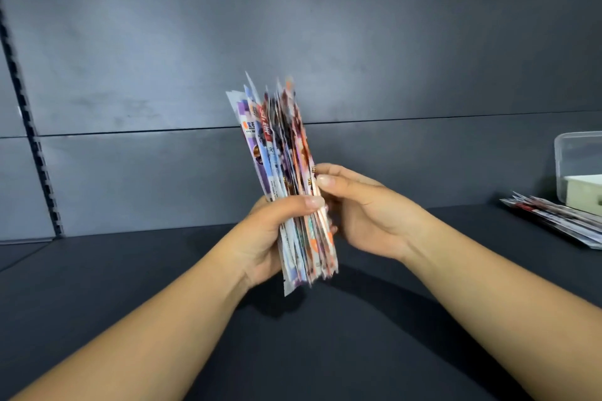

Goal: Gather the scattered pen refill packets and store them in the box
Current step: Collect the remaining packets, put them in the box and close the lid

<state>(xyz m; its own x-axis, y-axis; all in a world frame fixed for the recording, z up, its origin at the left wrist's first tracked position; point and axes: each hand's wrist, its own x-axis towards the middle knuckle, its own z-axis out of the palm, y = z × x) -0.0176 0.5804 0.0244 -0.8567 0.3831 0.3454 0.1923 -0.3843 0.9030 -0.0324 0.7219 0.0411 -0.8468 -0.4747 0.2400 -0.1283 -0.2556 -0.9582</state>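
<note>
Now the bundle of refill packets (286,179) stands nearly upright above the desk (130,286), long axis from 6 to 12 o'clock. The left hand (270,231) is closed around its lower part; the right hand (355,205) pinches its right edge. The box (576,166) lies at 3 o'clock, nearer the right hand, with loose packets (560,221) just before it.
</note>
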